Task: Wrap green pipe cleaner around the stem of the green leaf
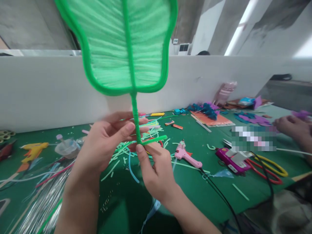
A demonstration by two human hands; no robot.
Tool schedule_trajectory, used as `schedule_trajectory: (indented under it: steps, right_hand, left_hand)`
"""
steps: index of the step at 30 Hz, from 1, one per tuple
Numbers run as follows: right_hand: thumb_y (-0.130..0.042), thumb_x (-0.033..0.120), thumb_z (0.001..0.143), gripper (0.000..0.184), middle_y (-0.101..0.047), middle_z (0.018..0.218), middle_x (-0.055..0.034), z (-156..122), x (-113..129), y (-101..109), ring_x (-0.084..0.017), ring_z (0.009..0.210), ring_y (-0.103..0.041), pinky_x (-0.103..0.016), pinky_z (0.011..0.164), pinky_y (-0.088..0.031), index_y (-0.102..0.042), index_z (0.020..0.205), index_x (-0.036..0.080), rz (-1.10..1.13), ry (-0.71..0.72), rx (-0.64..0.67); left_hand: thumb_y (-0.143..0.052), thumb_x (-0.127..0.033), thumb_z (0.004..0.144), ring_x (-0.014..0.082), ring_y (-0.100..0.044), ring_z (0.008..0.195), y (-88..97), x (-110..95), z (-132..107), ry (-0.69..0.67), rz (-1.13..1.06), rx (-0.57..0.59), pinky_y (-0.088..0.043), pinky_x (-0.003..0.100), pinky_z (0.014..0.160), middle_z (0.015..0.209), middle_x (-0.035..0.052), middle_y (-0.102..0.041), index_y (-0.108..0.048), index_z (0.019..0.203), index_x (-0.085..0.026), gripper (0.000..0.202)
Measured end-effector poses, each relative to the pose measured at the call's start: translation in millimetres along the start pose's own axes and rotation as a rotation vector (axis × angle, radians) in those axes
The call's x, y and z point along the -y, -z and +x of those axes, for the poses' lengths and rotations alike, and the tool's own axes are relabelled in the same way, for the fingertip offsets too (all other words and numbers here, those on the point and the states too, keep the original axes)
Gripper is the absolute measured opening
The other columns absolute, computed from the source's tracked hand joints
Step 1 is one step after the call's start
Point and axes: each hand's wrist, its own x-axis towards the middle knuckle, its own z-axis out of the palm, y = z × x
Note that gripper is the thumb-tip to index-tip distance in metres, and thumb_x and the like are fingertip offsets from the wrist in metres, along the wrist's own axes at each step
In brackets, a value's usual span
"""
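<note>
- Leaf (pixel 129 45): upright above desk (pixel 192 195), over 2 hands; stem (pixel 136 117) axis near vertical.
- Left hand (pixel 104 139): fingers narrow about mid-stem.
- Right hand (pixel 156 169): fingers pinch stem foot, nearer the strip (pixel 156 139) jutting right.

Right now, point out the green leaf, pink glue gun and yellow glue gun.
Green leaf (pixel 129 45), head view: central rib.
Pink glue gun (pixel 190 159), head view: handle.
Yellow glue gun (pixel 35 148), head view: body.

No lettering, number or sign can be read anywhere. The small white rectangular label (pixel 233 168) on the magenta plastic power strip (pixel 224 159) is too small and blurred to make out, as is the front of the small white box (pixel 175 41) mounted at the back.
</note>
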Motion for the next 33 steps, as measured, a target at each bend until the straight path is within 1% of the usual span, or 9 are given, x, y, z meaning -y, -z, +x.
schedule_trajectory:
  steps: [3, 6, 9, 12, 16, 22, 26, 29, 33]
  right_hand:
    - [-0.045, 0.023, 0.1, 0.032, -0.073, 0.079, -0.0022, 1.1, 1.7, 3.4, -0.016, 0.078, -0.069, -0.029, 0.073, -0.051, -0.073, 0.085, 0.02, 0.179, -0.048, 0.078]
    - [-0.046, 0.025, 0.099, 0.032, -0.069, 0.073, -0.002, 2.1, -0.1, 3.3, -0.016, 0.074, -0.066, -0.029, 0.071, -0.051, -0.069, 0.077, 0.018, 0.181, -0.048, 0.096]
    - [-0.056, 0.026, 0.095, 0.024, -0.067, 0.072, -0.0015, 2.5, -2.7, 0.6, -0.017, 0.071, -0.064, -0.03, 0.07, -0.051, -0.065, 0.074, 0.019, 0.137, -0.046, -0.004]
    - [-0.066, 0.025, 0.088, 0.013, -0.071, 0.075, -0.0004, 1.7, -4.0, -2.4, -0.016, 0.07, -0.065, -0.03, 0.071, -0.053, -0.066, 0.077, 0.02, 0.193, -0.113, -0.109]
    - [-0.074, 0.023, 0.082, 0.01, -0.073, 0.074, -0.0005, -0.6, -4.7, -4.7, -0.017, 0.071, -0.068, -0.032, 0.074, -0.056, -0.068, 0.075, 0.02, 0.241, -0.178, -0.166]
    - [-0.075, 0.02, 0.081, 0.006, -0.074, 0.084, -0.0018, -1.1, -5.8, -3.8, -0.019, 0.079, -0.071, -0.034, 0.076, -0.056, -0.07, 0.085, 0.021, 0.305, -0.141, -0.221]
    - [-0.069, 0.018, 0.087, 0.005, -0.069, 0.079, -0.0011, -0.1, -6.7, -0.4, -0.017, 0.074, -0.067, -0.033, 0.07, -0.054, -0.066, 0.083, 0.02, 0.164, 0.005, -0.225]
    - [-0.069, 0.017, 0.087, 0.006, -0.071, 0.083, -0.0038, -0.2, -9.2, -1.1, -0.019, 0.08, -0.068, -0.036, 0.075, -0.052, -0.064, 0.087, 0.019, -0.029, 0.153, -0.263]
    - [-0.072, 0.02, 0.086, 0.011, -0.072, 0.085, -0.0051, -0.2, -13.0, -4.8, -0.021, 0.084, -0.068, -0.037, 0.077, -0.051, -0.062, 0.091, 0.02, -0.217, 0.212, -0.285]
  left_hand:
    - [-0.078, -0.024, 0.079, 0.0198, -0.075, 0.078, 2.4, 4.3, 3.5, 0.033, -0.059, 0.055, -0.056, 0.02, 0.049, 0.096, 0.0066, -0.079, -0.075, 0.105, -0.024, 0.026]
    - [-0.079, -0.022, 0.078, 0.0153, -0.072, 0.065, 2.8, 9.3, 6.5, 0.025, -0.119, 0.031, -0.048, 0.016, 0.039, 0.082, 0.0026, -0.078, -0.077, 0.096, -0.024, 0.018]
    - [-0.08, -0.02, 0.077, 0.0129, -0.071, 0.064, 3.1, 11.7, 7.2, 0.009, -0.134, -0.01, -0.054, 0.018, 0.049, 0.081, 0.0008, -0.077, -0.076, 0.094, -0.023, 0.018]
    - [-0.078, -0.02, 0.079, 0.0123, -0.071, 0.067, 3.6, 11.5, 6.3, -0.038, -0.105, -0.004, -0.058, 0.02, 0.059, 0.084, 0.0011, -0.077, -0.076, 0.097, -0.023, 0.019]
    - [-0.077, -0.022, 0.08, 0.0147, -0.071, 0.069, 2.7, 9.3, 4.2, -0.065, -0.035, -0.004, -0.06, 0.026, 0.066, 0.086, 0.0032, -0.076, -0.075, 0.099, -0.022, 0.02]
    - [-0.076, -0.023, 0.081, 0.0172, -0.073, 0.078, 0.1, 7.5, 2.2, -0.107, 0.001, -0.024, -0.061, 0.028, 0.07, 0.093, 0.0042, -0.077, -0.073, 0.103, -0.022, 0.022]
    - [-0.078, -0.023, 0.08, 0.0163, -0.073, 0.076, -2.6, 7.2, 1.2, -0.16, 0.052, -0.092, -0.06, 0.026, 0.067, 0.088, 0.0018, -0.077, -0.071, 0.101, -0.023, 0.022]
    - [-0.08, -0.022, 0.078, 0.0132, -0.071, 0.073, -5.1, 6.6, 0.7, -0.186, 0.113, -0.163, -0.058, 0.02, 0.062, 0.081, -0.0022, -0.075, -0.071, 0.098, -0.026, 0.022]
    - [-0.082, -0.023, 0.076, 0.0119, -0.07, 0.071, -7.6, 7.0, 1.2, -0.187, 0.175, -0.218, -0.058, 0.019, 0.062, 0.079, -0.004, -0.073, -0.071, 0.095, -0.026, 0.022]
